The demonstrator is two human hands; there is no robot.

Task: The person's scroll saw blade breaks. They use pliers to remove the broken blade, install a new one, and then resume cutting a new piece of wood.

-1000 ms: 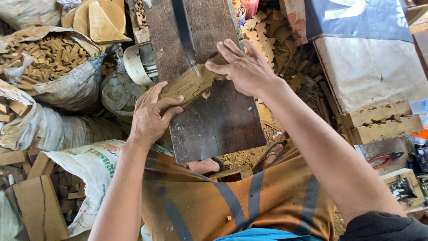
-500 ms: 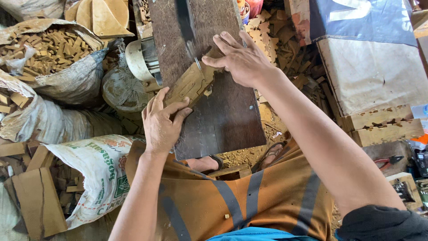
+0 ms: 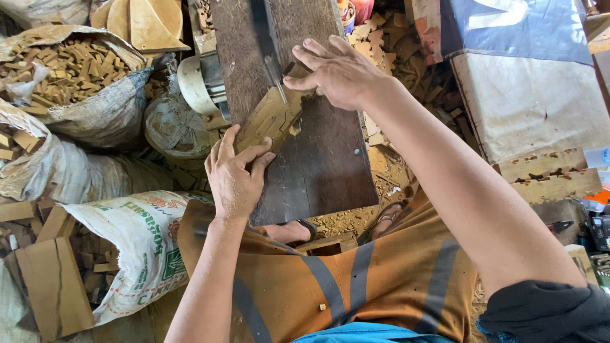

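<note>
Both hands are down on the dark wooden surface (image 3: 324,165), pressing a flat, pale wooden cutout (image 3: 270,121) against the thin upright saw blade (image 3: 274,67). The left hand (image 3: 235,174) lies over the near end of the piece, its grip flat and spread, fingers resting on top. The right hand (image 3: 340,73) covers the far end beside the blade, fingers splayed, pressing rather than clasping. To the left, an open sack of small wood blocks (image 3: 70,70) sits by a white printed sack (image 3: 140,235).
</note>
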